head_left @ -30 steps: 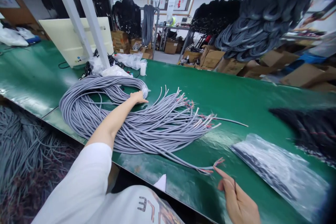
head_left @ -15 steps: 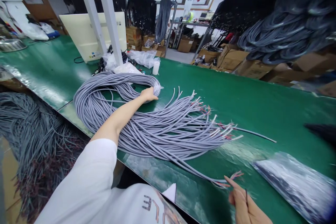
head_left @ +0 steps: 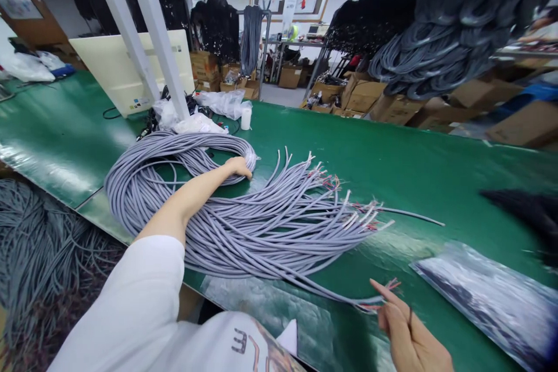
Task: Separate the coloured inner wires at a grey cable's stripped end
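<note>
A large looped bundle of grey cables (head_left: 244,232) lies on the green table (head_left: 418,165), its stripped ends with red and white wires fanned to the right. My left hand (head_left: 239,168) is wrapped round the taped part of the coil at the far side; its fingertips are partly hidden behind the cables. Near the front edge, my right hand (head_left: 403,322) is beside the stripped end of a cable, index finger stretched out and other fingers curled. Whether it grips anything is hidden.
A clear plastic bag (head_left: 488,296) lies at the right, near a dark bundle (head_left: 527,209). Behind the coil stand a cream monitor (head_left: 174,64), white posts (head_left: 150,23) and a white bottle (head_left: 246,118). More grey cables (head_left: 35,244) hang at the lower left.
The view has turned slightly right, so the table and cables appear shifted left. My left hand stays on the coil; my right hand remains by the cable end, its index finger stretched a little more.
</note>
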{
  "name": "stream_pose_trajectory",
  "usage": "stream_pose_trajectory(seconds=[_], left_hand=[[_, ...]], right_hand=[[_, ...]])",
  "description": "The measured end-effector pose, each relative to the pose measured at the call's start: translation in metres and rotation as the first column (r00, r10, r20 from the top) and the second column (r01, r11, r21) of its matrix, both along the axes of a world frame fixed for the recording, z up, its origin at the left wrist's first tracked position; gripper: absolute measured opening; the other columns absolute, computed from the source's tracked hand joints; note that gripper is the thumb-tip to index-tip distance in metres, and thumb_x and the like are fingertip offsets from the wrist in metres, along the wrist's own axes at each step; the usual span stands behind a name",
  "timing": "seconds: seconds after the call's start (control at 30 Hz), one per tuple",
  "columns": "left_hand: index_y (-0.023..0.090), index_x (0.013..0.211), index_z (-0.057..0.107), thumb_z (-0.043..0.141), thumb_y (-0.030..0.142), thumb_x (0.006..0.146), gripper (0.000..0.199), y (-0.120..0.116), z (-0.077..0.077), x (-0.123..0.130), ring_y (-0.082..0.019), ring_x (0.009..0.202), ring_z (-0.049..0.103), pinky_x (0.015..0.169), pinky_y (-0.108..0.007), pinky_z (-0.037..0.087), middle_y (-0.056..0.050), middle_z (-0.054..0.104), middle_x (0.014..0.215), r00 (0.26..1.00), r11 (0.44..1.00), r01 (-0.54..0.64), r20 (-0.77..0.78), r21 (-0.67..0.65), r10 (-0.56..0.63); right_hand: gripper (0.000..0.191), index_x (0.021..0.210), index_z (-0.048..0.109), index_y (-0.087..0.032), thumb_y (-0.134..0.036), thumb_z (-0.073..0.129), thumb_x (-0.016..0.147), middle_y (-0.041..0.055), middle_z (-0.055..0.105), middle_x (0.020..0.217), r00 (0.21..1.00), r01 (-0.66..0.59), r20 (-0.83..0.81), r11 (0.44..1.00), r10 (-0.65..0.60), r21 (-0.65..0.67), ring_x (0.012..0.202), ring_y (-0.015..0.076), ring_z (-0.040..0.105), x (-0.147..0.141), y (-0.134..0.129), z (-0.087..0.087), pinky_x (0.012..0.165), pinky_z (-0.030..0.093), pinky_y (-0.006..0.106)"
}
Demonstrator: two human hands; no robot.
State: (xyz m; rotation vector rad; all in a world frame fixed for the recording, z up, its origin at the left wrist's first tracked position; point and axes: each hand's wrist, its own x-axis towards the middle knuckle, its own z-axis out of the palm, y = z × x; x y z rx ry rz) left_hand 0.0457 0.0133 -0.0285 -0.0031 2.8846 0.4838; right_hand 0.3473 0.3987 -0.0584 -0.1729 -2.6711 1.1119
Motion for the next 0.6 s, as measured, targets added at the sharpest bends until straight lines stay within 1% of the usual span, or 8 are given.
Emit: stream_pose_trajectory(seconds=[0.07, 0.13, 0.27, 0.33, 0.4, 0.47, 0.53, 0.6], left_hand=[[0.012, 0.093, 0.070, 0.079, 0.042, 0.049, 0.054, -0.006, 0.016, 0.003, -0.033, 0.096, 0.066, 0.080, -0.036, 0.054, -0.011, 0.072, 0.096, 0.999, 0.994, -0.022, -0.045, 0.107, 0.027], [0.012, 0.090, 0.070, 0.075, 0.041, 0.057, 0.044, -0.017, 0.041, 0.006, -0.028, 0.090, 0.067, 0.078, -0.035, 0.055, -0.007, 0.072, 0.090, 0.994, 0.973, -0.030, -0.098, 0.230, 0.054], [0.013, 0.092, 0.065, 0.065, 0.036, 0.068, 0.033, -0.056, 0.111, 0.017, -0.019, 0.081, 0.068, 0.080, -0.033, 0.056, -0.002, 0.071, 0.083, 0.970, 0.894, -0.033, -0.202, 0.447, 0.136], [0.011, 0.084, 0.061, 0.068, 0.026, 0.063, 0.027, -0.081, 0.151, 0.026, -0.018, 0.076, 0.066, 0.081, -0.037, 0.056, -0.001, 0.067, 0.071, 0.932, 0.671, -0.044, -0.211, 0.740, 0.295], [0.012, 0.082, 0.057, 0.058, 0.028, 0.074, 0.018, -0.106, 0.191, 0.039, -0.014, 0.077, 0.065, 0.089, -0.036, 0.054, 0.001, 0.062, 0.067, 0.897, 0.611, -0.027, -0.251, 0.791, 0.364], [0.012, 0.083, 0.055, 0.047, 0.026, 0.084, 0.017, -0.128, 0.229, 0.051, -0.013, 0.083, 0.064, 0.098, -0.037, 0.050, 0.000, 0.060, 0.067, 0.838, 0.497, 0.056, -0.312, 0.866, 0.448], [0.012, 0.088, 0.052, 0.034, 0.022, 0.092, 0.022, -0.142, 0.264, 0.060, -0.013, 0.094, 0.063, 0.105, -0.038, 0.044, 0.000, 0.059, 0.073, 0.728, 0.462, 0.156, -0.418, 0.873, 0.543], [0.012, 0.100, 0.049, 0.024, 0.020, 0.097, 0.027, -0.149, 0.292, 0.066, -0.012, 0.107, 0.059, 0.109, -0.036, 0.040, 0.000, 0.062, 0.092, 0.604, 0.462, 0.236, -0.502, 0.855, 0.619]], right_hand=[[0.061, 0.116, 0.066, -0.011, -0.058, 0.043, 0.084, 0.0016, 0.059, 0.060, 0.999, -0.004, 0.049, 1.000, 0.004, 0.011, 0.050, 0.0122, 0.055, -0.005, 0.004, -0.002, 0.051, 0.047, 0.019], [0.059, 0.117, 0.065, -0.013, -0.056, 0.047, 0.082, 0.0022, 0.063, 0.063, 0.995, -0.025, 0.092, 1.000, 0.024, 0.010, 0.050, 0.0130, 0.057, -0.009, 0.007, -0.004, 0.049, 0.047, 0.020], [0.057, 0.118, 0.065, -0.012, -0.053, 0.041, 0.086, 0.0004, 0.056, 0.057, 0.997, -0.066, 0.050, 0.998, 0.066, -0.009, 0.050, 0.0133, 0.054, -0.019, 0.004, -0.004, 0.050, 0.047, 0.022], [0.055, 0.115, 0.067, -0.013, -0.052, 0.037, 0.089, -0.0003, 0.051, 0.055, 0.995, -0.092, 0.022, 0.995, 0.093, -0.028, 0.049, 0.0127, 0.051, -0.026, -0.003, -0.001, 0.052, 0.046, 0.023], [0.055, 0.112, 0.068, -0.014, -0.052, 0.035, 0.090, -0.0007, 0.048, 0.054, 0.992, -0.125, 0.023, 0.990, 0.127, -0.062, 0.047, 0.0122, 0.048, -0.036, -0.010, 0.005, 0.050, 0.044, 0.024], [0.057, 0.112, 0.068, -0.014, -0.055, 0.036, 0.090, -0.0016, 0.044, 0.051, 0.984, -0.168, 0.028, 0.977, 0.173, -0.133, 0.044, 0.0120, 0.042, -0.049, -0.019, 0.013, 0.045, 0.039, 0.025], [0.056, 0.115, 0.066, -0.014, -0.058, 0.043, 0.087, -0.0033, 0.038, 0.049, 0.970, -0.228, 0.029, 0.946, 0.241, -0.231, 0.043, 0.0116, 0.037, -0.068, -0.030, 0.026, 0.040, 0.032, 0.025], [0.053, 0.114, 0.066, -0.016, -0.057, 0.054, 0.083, -0.0054, 0.034, 0.046, 0.938, -0.325, 0.017, 0.893, 0.347, -0.311, 0.040, 0.0102, 0.032, -0.094, -0.050, 0.049, 0.037, 0.024, 0.024]])
